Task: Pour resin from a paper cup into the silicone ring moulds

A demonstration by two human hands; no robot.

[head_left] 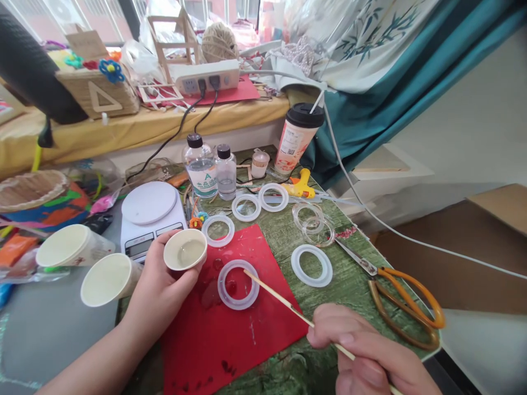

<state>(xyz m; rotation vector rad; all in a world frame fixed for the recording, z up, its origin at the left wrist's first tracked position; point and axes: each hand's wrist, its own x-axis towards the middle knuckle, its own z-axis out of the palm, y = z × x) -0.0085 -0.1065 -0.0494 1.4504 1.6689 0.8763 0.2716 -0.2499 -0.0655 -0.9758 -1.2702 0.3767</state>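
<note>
My left hand (164, 277) is closed around a paper cup (185, 249) with some clear liquid in it, tilted slightly toward me. In my right hand (362, 351) is a thin wooden stick (284, 302), pinched between the fingers. The stick's tip is at the upper right rim of a translucent ring mold (224, 296), which lies on a red sheet (214, 351) with wet spots. Whether the tip touches the mold or hovers just over it, I cannot tell. Another ring mold (294, 266) lies right of the sheet.
Several more ring molds (209, 241) lie farther back, near clear plastic rings (307, 216). Orange-handled scissors (405, 299) rest at the right edge. Behind stand a kitchen scale (148, 203), two bottles (201, 170), a drink cup (296, 140) and a yellow glue gun (302, 185). Two paper cups (109, 280) are at left.
</note>
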